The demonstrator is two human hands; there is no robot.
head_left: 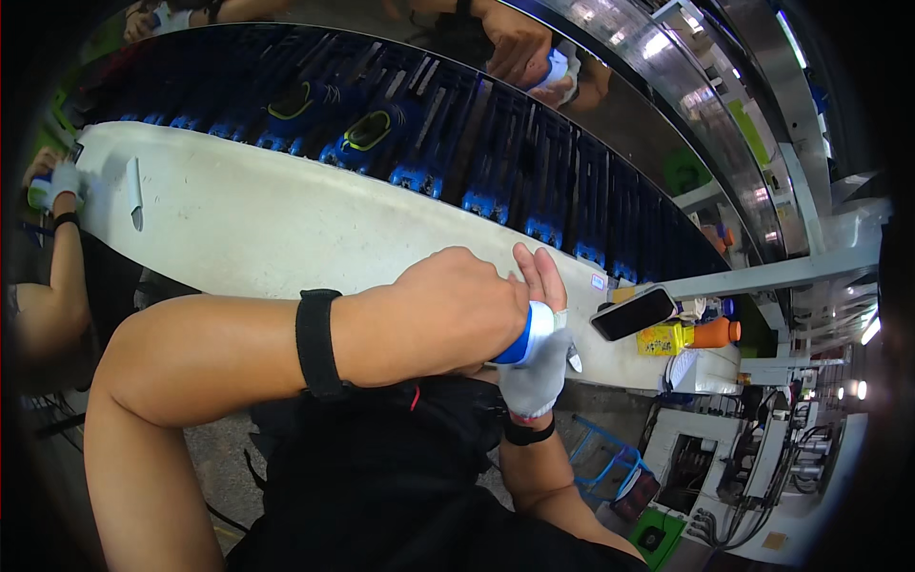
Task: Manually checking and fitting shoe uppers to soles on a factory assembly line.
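Observation:
My left hand [459,303], bare and with a black band at its wrist, is closed in front of my chest. It grips a rounded blue-and-white piece [522,336], mostly hidden by the hands, so its exact kind does not show. My right hand [538,372], in a white glove with bare fingertips, is against the same piece from the right. Two of its fingers point upward beyond my left fist. A small metal tip [574,358] sticks out beside the glove; what it belongs to is hidden.
A white worktable [286,214] borders a dark slatted conveyor [515,143] carrying two blue shoes [367,132]. At right lie a phone [633,315], a yellow container [660,339] and an orange bottle [717,333]. A co-worker's gloved hand [64,186] is at far left, near a pale strip [134,194].

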